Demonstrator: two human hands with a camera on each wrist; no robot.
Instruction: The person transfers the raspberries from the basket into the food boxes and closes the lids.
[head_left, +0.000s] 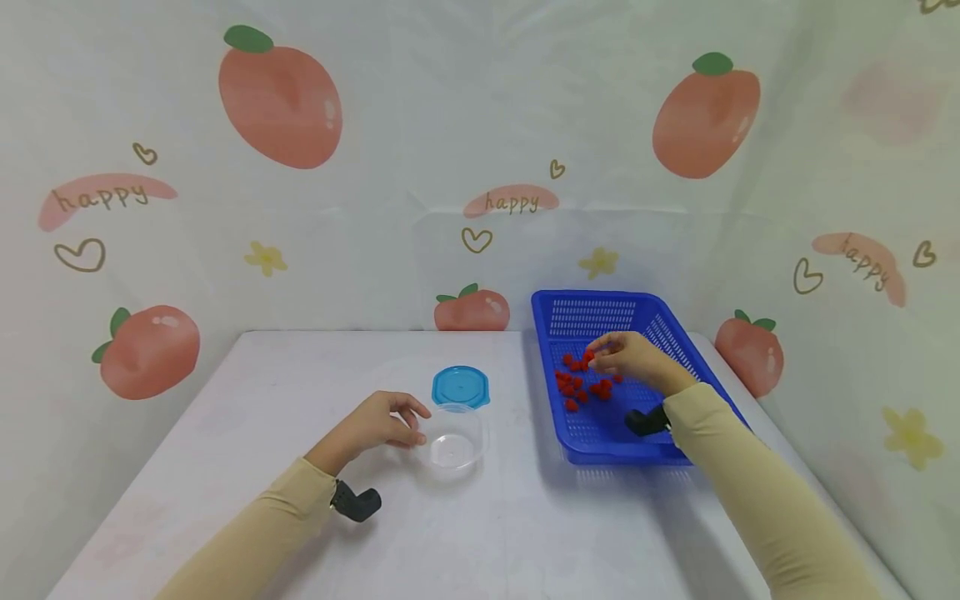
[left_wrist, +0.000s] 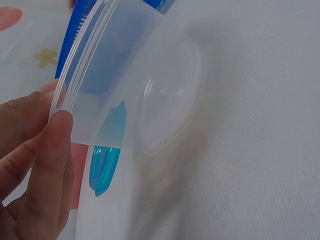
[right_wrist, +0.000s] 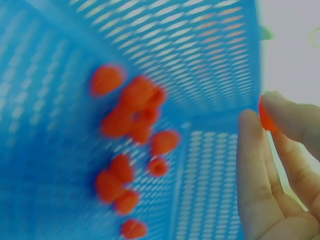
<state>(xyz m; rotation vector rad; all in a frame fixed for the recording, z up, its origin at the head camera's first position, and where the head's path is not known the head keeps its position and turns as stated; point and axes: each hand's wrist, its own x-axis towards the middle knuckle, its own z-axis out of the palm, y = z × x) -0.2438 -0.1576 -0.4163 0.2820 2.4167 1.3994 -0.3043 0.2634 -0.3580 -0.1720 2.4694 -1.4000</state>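
My left hand (head_left: 377, 419) pinches the rim of a clear plastic tub (left_wrist: 102, 65) between thumb and fingers. In the head view the tub looks upright on the table, and I see nothing inside it. A blue lid (head_left: 461, 387) lies just behind it. Over the blue basket (head_left: 622, 455), my right hand (head_left: 637, 358) pinches a small red raspberry (right_wrist: 266, 116) between thumb and fingertips. Several more raspberries (right_wrist: 117, 120) are scattered on the basket floor below, blurred in the right wrist view.
The white table (head_left: 300, 367) meets a patterned cloth backdrop (head_left: 390, 167) at its far edge. Raised slotted walls surround the basket, which stands at the right, near the side cloth. A black wrist camera (head_left: 358, 503) juts from the left sleeve.
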